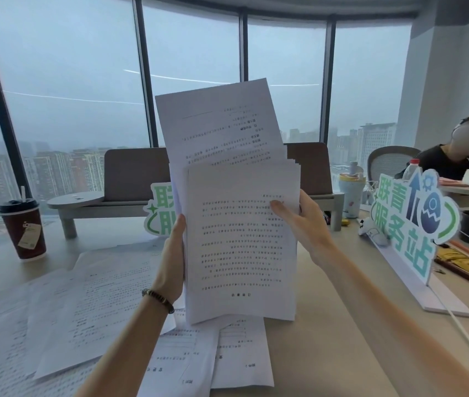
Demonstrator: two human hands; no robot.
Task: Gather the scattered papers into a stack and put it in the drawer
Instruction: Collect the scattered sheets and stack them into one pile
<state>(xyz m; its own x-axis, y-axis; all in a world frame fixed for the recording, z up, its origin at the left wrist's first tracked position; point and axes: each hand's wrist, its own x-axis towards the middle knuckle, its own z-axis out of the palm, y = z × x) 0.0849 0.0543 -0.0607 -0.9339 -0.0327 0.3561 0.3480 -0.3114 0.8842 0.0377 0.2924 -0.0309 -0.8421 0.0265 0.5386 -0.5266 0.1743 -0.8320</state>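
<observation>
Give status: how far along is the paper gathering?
Partly done. The left hand and right hand hold an uneven bundle of white printed sheets upright. Loose white printed pages remain on the beige desk. Squaring and stowing remain; no drawer is visible.

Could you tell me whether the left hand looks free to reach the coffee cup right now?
Probably not: the left hand holds the paper stack upright; the coffee cup stands unobstructed, far left.
</observation>
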